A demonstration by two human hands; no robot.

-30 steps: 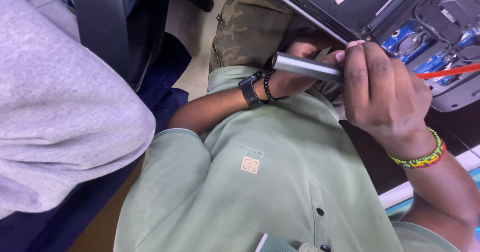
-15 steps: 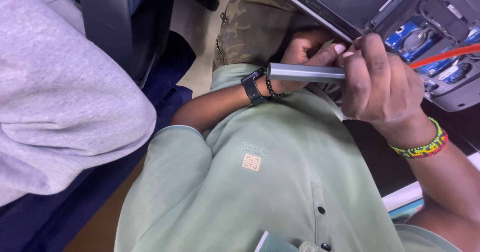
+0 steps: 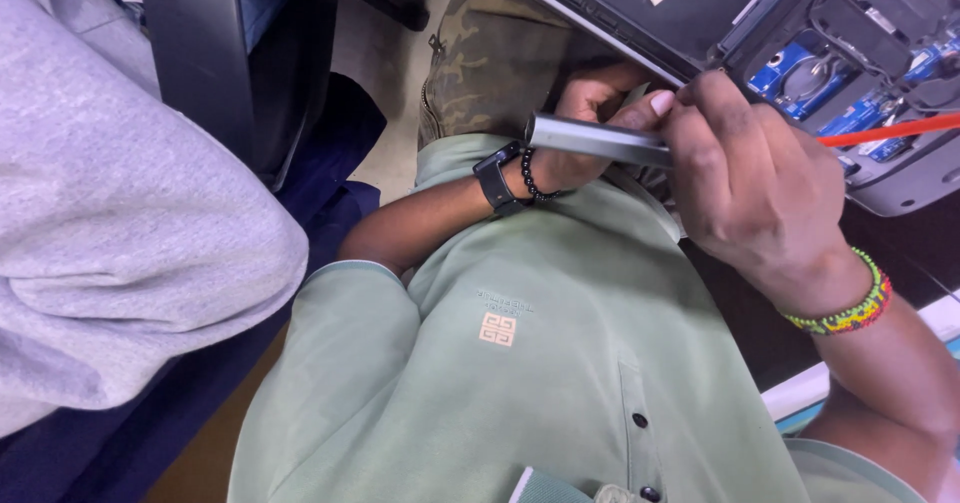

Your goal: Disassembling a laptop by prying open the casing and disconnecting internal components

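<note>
My right hand [image 3: 755, 188], with a colourful bead bracelet at the wrist, grips a grey metal cylinder tool [image 3: 590, 140] that lies nearly level over my lap. My left hand [image 3: 590, 113], with a black watch and a black bead bracelet, curls around the same tool from beneath, a pale-nailed fingertip resting on it. Both hands sit at the near edge of an opened laptop [image 3: 880, 178] whose inner parts, some of them blue, show. A thin red rod [image 3: 890, 128] runs from behind my right hand across the laptop's inside.
My green polo shirt [image 3: 520, 363] fills the lower middle and camouflage trousers [image 3: 490, 58] show above it. Another person's grey sleeve [image 3: 110, 243] bulks at the left. A dark chair part [image 3: 200, 53] stands at the upper left, above blue fabric.
Both hands and the grey tool stay together at the laptop's edge. The tool has tilted slightly closer to level; the grip looks the same.
</note>
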